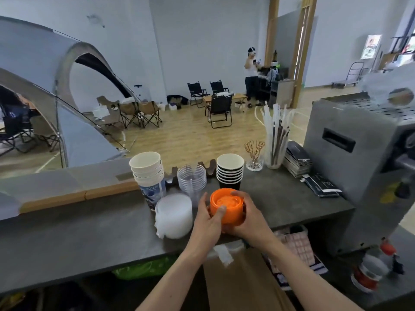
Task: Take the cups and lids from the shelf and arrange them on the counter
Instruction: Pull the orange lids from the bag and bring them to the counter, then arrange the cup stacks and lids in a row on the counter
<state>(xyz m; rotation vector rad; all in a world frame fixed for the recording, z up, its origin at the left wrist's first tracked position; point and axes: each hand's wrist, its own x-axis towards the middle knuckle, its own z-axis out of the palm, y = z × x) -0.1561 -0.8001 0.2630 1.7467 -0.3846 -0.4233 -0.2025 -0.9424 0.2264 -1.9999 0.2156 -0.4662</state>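
A stack of orange lids (pixel 231 209) stands on the dark counter (pixel 89 239), near its front edge. My left hand (pixel 207 223) grips the stack's left side with the thumb on top, and my right hand (pixel 249 217) wraps around its right side. Left of it sits a stack of translucent white lids (pixel 174 215). Behind them stand three cup stacks in a row: white paper cups (pixel 149 173), clear plastic cups (pixel 191 179) and black paper cups (pixel 230 171).
A glass of straws (pixel 275 142), a small glass of stirrers (pixel 254 158) and black packets (pixel 298 160) stand at the back right. A grey metal machine (pixel 359 153) blocks the right end. The shelf below holds a green bag (pixel 143 268) and brown paper (pixel 242 279).
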